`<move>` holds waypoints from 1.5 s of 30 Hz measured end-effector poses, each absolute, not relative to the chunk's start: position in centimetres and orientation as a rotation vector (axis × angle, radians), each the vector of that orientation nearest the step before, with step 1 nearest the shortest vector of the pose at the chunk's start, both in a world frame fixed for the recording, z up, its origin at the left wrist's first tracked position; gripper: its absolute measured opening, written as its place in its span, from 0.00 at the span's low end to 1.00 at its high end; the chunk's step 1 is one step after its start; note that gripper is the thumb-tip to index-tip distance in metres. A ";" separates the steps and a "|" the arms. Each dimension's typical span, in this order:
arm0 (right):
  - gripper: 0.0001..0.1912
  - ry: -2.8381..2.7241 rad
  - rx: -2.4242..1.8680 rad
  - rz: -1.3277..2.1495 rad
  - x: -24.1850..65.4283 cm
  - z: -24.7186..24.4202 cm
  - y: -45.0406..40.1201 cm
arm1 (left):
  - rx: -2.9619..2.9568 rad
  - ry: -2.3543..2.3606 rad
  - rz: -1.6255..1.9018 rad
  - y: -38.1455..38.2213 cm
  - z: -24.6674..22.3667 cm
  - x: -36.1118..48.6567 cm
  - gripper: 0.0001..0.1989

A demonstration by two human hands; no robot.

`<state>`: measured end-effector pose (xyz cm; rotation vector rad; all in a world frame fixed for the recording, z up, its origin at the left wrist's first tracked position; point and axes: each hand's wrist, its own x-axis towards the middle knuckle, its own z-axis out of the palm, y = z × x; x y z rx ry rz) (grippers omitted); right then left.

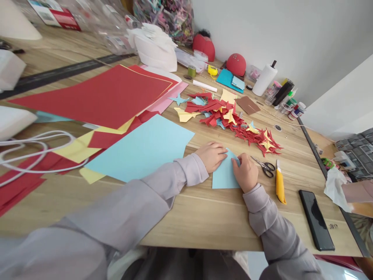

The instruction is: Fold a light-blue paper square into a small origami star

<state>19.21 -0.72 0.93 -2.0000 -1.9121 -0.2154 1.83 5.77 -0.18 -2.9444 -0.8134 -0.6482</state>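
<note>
A small sheet of light blue paper (223,177) lies on the table between my two hands, its top corner folded or bent. My left hand (211,156) rests flat at the sheet's upper left edge, fingers stretched over it. My right hand (246,172) is curled at the right edge, thumb on the sheet and fingers closed against it. Just right of that hand are black-handled scissors (266,167) and a yellow utility knife (280,186). Beyond my hands spreads a pile of folded red, yellow and blue paper stars (244,130).
Large blue paper (142,149) and red sheets (96,95) cover the left side, near a coiled white cable (43,151). A black phone (316,219) lies front right. Bottles (282,93) and red pincushions (236,64) stand at the back. Another person's arm (358,191) shows far right.
</note>
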 end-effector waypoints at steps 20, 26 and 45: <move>0.21 -2.499 -1.494 -0.251 19.8 1.6 -2.0 | -2.926 -0.964 -0.689 4.7 0.5 2.8 0.15; 0.24 -2.495 -1.533 -0.178 19.8 1.8 -2.4 | -2.918 -1.000 -0.670 4.3 0.8 2.8 0.17; 0.27 -2.598 -1.704 -0.060 19.7 2.3 -3.5 | -2.815 -0.976 -0.732 4.8 -0.8 3.0 0.17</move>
